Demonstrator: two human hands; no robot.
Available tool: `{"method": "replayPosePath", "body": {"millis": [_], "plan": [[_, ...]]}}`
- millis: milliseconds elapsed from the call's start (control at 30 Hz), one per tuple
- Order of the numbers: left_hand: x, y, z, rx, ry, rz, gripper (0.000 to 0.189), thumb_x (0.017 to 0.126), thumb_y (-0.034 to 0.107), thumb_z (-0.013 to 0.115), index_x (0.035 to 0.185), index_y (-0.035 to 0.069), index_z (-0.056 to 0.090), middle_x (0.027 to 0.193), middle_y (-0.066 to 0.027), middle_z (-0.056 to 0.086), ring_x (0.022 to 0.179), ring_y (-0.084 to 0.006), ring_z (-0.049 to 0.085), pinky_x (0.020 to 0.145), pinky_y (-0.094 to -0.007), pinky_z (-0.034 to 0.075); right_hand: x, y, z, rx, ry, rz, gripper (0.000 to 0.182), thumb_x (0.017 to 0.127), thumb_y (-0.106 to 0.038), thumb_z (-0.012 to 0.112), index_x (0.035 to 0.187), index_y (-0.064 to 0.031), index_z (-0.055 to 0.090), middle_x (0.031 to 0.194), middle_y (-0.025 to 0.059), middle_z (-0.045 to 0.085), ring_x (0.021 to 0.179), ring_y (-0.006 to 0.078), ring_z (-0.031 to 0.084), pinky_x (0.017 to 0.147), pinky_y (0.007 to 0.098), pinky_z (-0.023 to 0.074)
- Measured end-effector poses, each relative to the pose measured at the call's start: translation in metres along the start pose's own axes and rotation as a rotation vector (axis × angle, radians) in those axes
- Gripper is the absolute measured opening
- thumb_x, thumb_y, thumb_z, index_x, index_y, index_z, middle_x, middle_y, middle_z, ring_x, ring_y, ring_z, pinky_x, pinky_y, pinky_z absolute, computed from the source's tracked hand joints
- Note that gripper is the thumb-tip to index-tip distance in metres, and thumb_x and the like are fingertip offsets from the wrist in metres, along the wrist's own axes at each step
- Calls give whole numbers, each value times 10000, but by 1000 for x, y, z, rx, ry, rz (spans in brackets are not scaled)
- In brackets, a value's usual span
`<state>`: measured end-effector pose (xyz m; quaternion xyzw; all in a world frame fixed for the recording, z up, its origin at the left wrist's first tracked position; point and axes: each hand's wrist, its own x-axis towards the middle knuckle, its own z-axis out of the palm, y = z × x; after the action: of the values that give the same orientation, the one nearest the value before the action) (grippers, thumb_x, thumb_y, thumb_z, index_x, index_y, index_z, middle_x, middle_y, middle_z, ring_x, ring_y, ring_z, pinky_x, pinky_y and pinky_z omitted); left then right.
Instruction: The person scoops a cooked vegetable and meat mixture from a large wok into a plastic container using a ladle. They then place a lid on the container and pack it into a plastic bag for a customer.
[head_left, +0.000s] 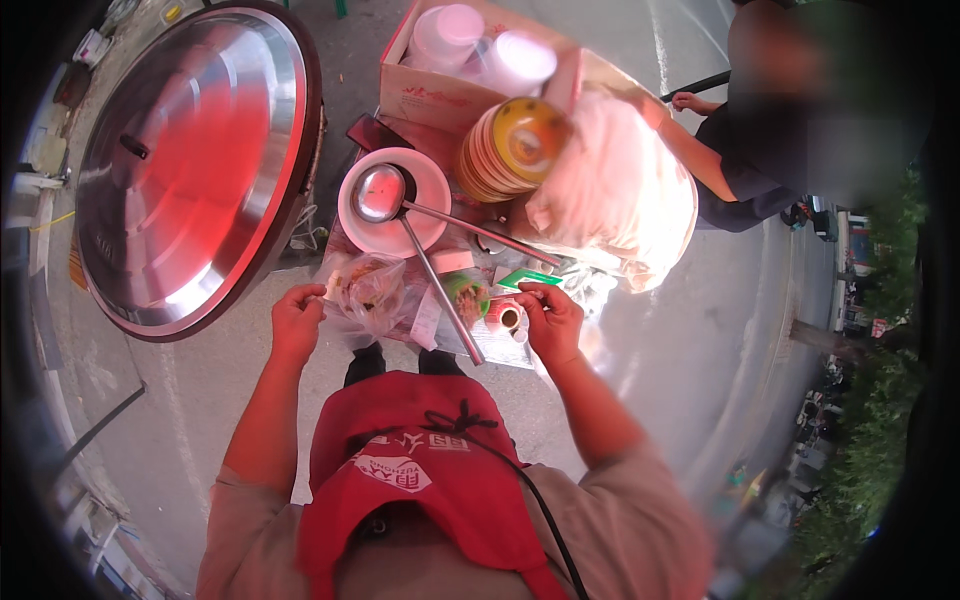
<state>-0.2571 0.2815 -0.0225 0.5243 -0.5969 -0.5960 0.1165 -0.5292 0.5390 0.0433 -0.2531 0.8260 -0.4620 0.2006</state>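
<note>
My left hand (298, 321) has its fingertips bent together at the left edge of a clear plastic bag (367, 292) of food; whether it grips the film I cannot tell. My right hand (553, 321) pinches a thin pale handle that reaches left towards a green-rimmed container of food (466, 298). Just below those fingers is a small red and white container (507, 317) with a dark round opening. Between my hands, two long-handled metal ladles (442, 289) slant out of a white bowl (352, 232), their handles crossing near its rim.
A huge shiny pot lid (191, 172) stands at the left. Yellow bowls (491, 154) are stacked beside a cloth-like pale bundle (615, 187). Behind is a cardboard box (435, 101) of white tubs (517, 60). Another person's arm (697, 161) reaches to the bundle from the right.
</note>
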Motion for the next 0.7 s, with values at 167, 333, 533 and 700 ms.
{"method": "replayPosePath", "body": {"millis": [167,333,533,700], "plan": [[-3,2,-22,-71,-96,72,237,825,24,538,1037,0,641,805,-25,605,662,-83,560,615,-219,458,-34,-94,11,220,221,-289,107,837,-20,660,942,-3,644,845,81,671,700,126,625,665,234,498],[11,-5,-45,-212,-157,-9,264,822,25,520,1055,13,644,779,-14,587,628,-72,528,590,-217,441,-54,-99,116,136,-31,-324,101,823,-27,678,904,3,626,870,95,656,752,159,622,666,276,505],[15,-2,-62,-223,-313,-45,291,814,12,503,1068,15,644,776,-20,590,616,-68,522,583,-217,440,-50,-61,234,-63,-197,-263,139,814,-111,704,881,-16,627,847,130,641,732,234,631,659,303,501],[8,-4,-54,-351,-388,-54,313,807,-21,479,1077,2,636,881,-53,617,658,-88,571,644,-224,467,-68,-6,281,-224,-295,-16,215,840,-213,664,902,-11,626,864,199,650,817,339,648,685,394,505]]}}
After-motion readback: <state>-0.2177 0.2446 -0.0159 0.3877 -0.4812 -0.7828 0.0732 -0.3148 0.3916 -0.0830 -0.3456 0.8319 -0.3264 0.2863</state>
